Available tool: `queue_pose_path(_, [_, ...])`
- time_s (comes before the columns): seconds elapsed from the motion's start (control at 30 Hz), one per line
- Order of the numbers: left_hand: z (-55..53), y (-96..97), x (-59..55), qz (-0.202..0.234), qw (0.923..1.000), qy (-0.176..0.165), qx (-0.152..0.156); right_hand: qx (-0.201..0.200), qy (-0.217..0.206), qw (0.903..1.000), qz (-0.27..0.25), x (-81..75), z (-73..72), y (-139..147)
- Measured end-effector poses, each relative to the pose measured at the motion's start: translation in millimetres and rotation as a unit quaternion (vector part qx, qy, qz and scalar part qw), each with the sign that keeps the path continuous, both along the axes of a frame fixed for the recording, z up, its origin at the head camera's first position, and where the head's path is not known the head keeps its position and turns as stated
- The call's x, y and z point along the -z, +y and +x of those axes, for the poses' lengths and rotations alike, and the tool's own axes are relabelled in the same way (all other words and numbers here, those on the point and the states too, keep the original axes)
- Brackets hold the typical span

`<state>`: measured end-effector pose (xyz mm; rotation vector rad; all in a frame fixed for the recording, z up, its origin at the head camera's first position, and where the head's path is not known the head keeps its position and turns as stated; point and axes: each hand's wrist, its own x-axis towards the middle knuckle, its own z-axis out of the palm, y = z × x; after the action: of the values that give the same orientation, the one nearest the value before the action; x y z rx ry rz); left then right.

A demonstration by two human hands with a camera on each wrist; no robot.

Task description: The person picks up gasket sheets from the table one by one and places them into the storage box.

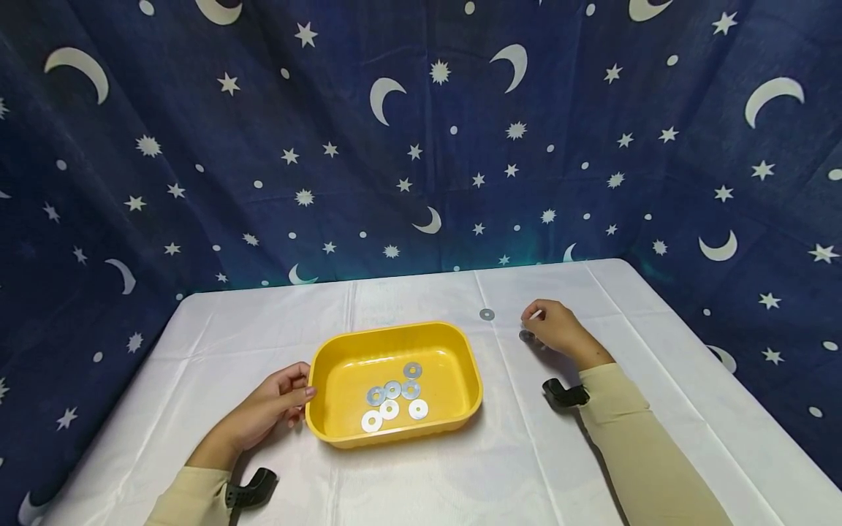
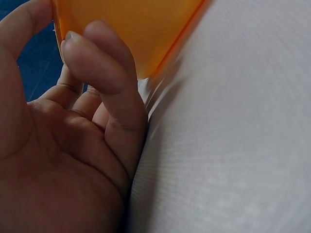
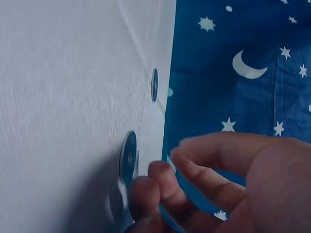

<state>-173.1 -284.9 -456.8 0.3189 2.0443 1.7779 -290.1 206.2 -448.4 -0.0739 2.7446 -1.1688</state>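
A shallow yellow plastic tray (image 1: 395, 436) sits on the table with several flat metal washers (image 1: 417, 409) lying in it. My left hand (image 1: 272, 405) holds the tray's left rim, thumb over the edge and fingers outside; the left wrist view shows the fingers against its orange-looking wall (image 2: 126, 34). To the right of the tray, my right hand (image 1: 558, 326) is low over the table with loosely bent fingers. Close by its fingertips lies a washer (image 3: 128, 158), apart from them in the right wrist view. Farther off lies another washer (image 1: 487, 314).
A white cloth (image 1: 421, 489) covers the table. Behind and at both sides hangs a dark blue curtain (image 1: 454, 241) with moons and stars. Each wrist wears a black strap mount; the right mount (image 1: 564, 394) is near the tabletop.
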Motion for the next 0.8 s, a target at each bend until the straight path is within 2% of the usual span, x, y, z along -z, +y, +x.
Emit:
queue_pose_path(0.17, [0.8, -0.4, 1.0, -0.002, 1.0, -0.001, -0.001, -0.034, -0.003, 0.9994, 0.006, 1.5, 2.4, 5.2])
queue_pose_path(0.43, [1.0, -0.6, 0.3, -0.002, 1.0, -0.001, 0.0, -0.071, -0.003, 0.9964, 0.046, 2.5, 3.4, 10.2])
queue_pose_path(0.8, [0.5, 0.6, -1.3, -0.001, 1.0, 0.001, 0.0, -0.078, 0.003, 0.995, 0.063, 4.4, 3.2, 11.7])
